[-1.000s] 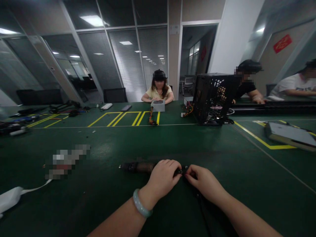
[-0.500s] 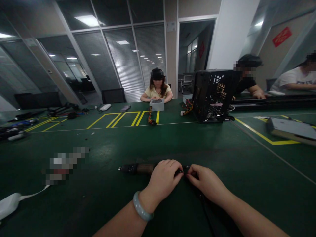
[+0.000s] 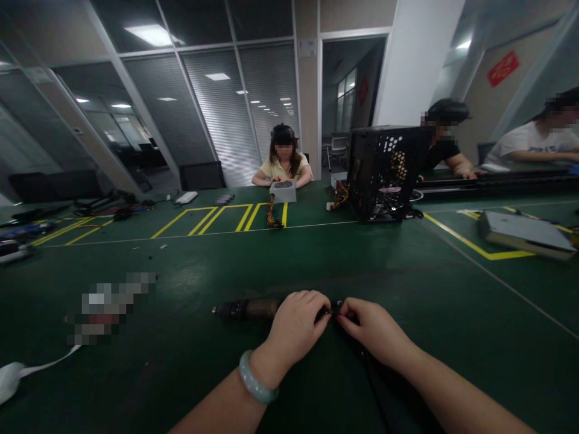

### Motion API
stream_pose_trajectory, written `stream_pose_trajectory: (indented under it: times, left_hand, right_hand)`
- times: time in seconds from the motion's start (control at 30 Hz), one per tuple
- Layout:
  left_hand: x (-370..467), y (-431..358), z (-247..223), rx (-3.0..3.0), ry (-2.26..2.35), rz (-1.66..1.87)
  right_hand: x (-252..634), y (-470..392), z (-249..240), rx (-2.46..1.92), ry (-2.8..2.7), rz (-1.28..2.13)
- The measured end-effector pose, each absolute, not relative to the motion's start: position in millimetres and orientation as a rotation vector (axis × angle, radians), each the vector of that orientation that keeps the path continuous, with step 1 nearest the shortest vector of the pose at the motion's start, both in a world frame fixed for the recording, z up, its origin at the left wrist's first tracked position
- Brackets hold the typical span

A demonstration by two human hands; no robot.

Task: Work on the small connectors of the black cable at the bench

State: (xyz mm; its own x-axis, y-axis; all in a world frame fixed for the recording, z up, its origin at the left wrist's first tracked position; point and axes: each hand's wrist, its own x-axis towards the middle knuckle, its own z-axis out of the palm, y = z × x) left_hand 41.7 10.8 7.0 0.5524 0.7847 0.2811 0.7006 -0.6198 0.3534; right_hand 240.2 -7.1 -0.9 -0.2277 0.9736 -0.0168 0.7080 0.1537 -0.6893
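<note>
Left hand (image 3: 296,322) and right hand (image 3: 377,328) are pinched at a small dark piece (image 3: 334,311), which could be dropped through slackened grip.

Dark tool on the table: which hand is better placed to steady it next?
Left, I'd say: the left hand arches over the tool, while the right hand pinches a small dark part opposite the tool's metal tip.

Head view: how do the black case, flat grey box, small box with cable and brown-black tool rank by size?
1. Black case
2. Flat grey box
3. Small box with cable
Unsure: brown-black tool, partly hidden by left hand
</note>
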Motion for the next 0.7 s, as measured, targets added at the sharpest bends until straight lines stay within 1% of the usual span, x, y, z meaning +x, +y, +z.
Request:
stream_pose_trajectory:
  times: [0.2, 0.4, 0.7]
  left_hand:
    - [41.7, 10.8, 10.8, 2.647, 1.178, 0.581]
    - [42.9, 9.2, 9.2, 2.588, 1.299, 0.603]
    - [42.2, 9.2, 11.9, 2.633, 1.198, 0.601]
  right_hand:
    - [239.3, -8.1, 1.2, -1.595, -2.002, 0.815]
    - [238.7, -9.1, 4.2, -1.613, -1.991, 0.832]
    - [238.4, -9.4, 2.5, -1.603, -1.99, 0.807]
